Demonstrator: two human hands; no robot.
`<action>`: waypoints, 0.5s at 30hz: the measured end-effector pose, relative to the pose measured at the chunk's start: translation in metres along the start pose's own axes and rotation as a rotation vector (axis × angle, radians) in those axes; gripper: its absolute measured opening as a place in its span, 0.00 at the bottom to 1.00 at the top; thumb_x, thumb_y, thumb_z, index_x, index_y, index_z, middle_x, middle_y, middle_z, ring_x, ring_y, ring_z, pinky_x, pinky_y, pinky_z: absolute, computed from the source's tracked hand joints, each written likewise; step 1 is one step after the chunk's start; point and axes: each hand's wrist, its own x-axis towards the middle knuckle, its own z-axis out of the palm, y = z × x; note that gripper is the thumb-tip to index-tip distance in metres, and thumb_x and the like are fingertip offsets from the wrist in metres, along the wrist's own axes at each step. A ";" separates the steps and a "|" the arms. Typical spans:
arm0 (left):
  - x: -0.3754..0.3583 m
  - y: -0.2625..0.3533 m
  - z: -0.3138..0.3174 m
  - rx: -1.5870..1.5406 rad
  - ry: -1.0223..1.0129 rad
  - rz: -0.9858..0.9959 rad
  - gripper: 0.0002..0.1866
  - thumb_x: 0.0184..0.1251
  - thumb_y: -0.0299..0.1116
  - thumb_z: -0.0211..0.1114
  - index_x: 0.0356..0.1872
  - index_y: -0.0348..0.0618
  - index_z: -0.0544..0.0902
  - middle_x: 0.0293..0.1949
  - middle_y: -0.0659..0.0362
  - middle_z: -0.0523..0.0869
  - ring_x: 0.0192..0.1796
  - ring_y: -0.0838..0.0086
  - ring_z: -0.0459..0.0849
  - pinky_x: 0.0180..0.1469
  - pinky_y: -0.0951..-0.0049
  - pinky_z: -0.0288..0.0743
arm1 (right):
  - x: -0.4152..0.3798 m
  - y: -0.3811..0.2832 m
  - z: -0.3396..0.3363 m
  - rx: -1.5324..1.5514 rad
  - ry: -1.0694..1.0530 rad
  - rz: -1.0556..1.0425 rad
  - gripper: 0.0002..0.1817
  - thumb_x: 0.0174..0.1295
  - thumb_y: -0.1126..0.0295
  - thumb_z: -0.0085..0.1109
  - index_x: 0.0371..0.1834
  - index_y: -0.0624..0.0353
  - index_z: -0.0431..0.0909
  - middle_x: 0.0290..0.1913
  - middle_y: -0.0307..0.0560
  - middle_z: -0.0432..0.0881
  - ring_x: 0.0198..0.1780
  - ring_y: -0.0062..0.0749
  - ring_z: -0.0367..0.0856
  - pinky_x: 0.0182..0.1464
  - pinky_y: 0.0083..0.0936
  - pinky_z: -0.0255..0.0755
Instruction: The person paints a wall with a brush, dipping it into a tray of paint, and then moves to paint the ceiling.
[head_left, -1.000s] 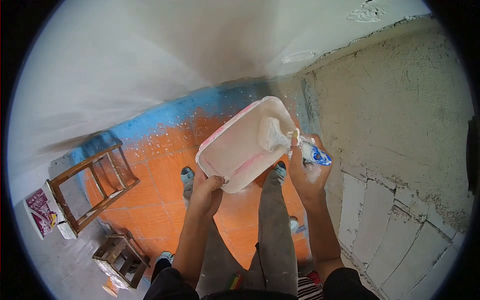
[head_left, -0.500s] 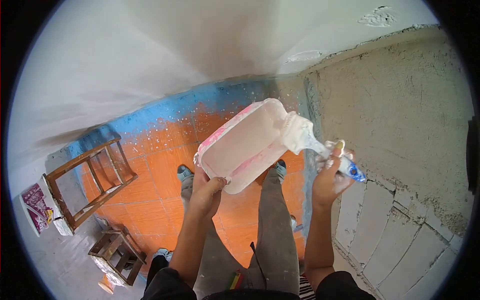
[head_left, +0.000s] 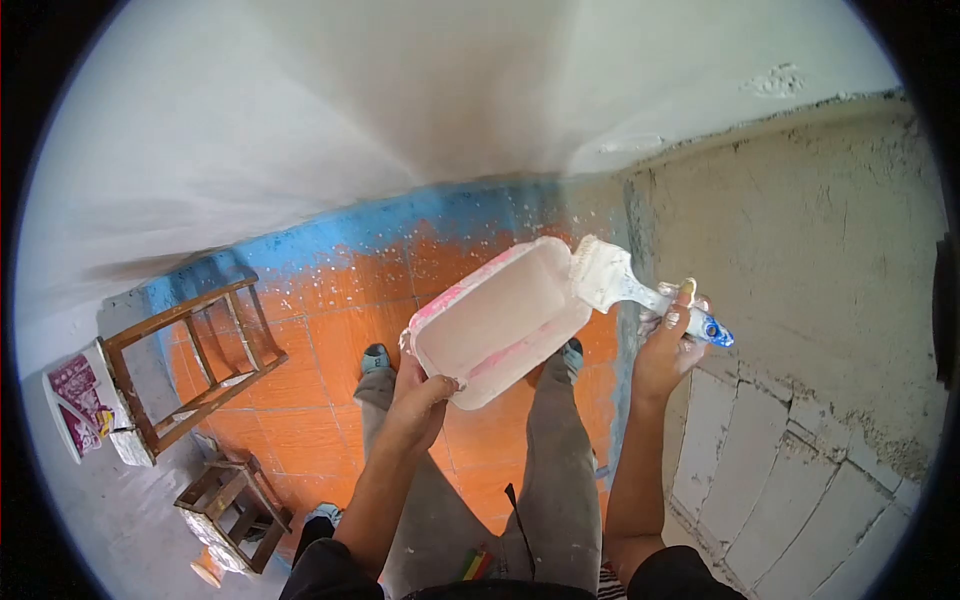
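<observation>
A pale plastic tray with pink smears is held by its lower left corner in my left hand, thumb over the rim. My right hand is wrapped round the handle of a wide brush, whose blue end sticks out to the right. Thick white paint coats the brush head, which is beside the tray's right rim. White paint also smears the fingers of my right hand.
A wooden ladder-like stand and a small wooden stool stand at left, near a purple-and-white bucket. A white wall is ahead; a rough grey wall with bare blocks is at right. Orange tiles lie below.
The tray has moved slightly down and right in view. The brush head has shifted a little down beside its rim. The walls and floor also sit lower in view.
</observation>
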 end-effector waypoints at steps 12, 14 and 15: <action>-0.039 0.017 -0.095 -0.168 0.118 0.055 0.49 0.44 0.28 0.64 0.74 0.37 0.58 0.68 0.50 0.70 0.70 0.59 0.70 0.73 0.60 0.63 | -0.052 0.035 0.065 0.173 -0.437 0.279 0.21 0.78 0.71 0.44 0.70 0.68 0.69 0.52 0.58 0.85 0.44 0.29 0.85 0.44 0.24 0.79; -0.047 0.020 -0.116 -0.192 0.133 0.073 0.49 0.44 0.30 0.65 0.74 0.36 0.58 0.68 0.50 0.70 0.70 0.60 0.70 0.73 0.60 0.63 | -0.074 0.042 0.083 0.269 -0.494 0.451 0.22 0.77 0.72 0.42 0.72 0.68 0.66 0.58 0.60 0.82 0.51 0.33 0.84 0.48 0.24 0.79; -0.051 0.025 -0.125 -0.192 0.143 0.076 0.49 0.45 0.30 0.66 0.74 0.36 0.58 0.67 0.51 0.71 0.70 0.60 0.70 0.73 0.60 0.64 | -0.086 0.044 0.095 0.317 -0.518 0.538 0.23 0.77 0.72 0.42 0.73 0.68 0.64 0.61 0.61 0.80 0.55 0.35 0.84 0.50 0.23 0.79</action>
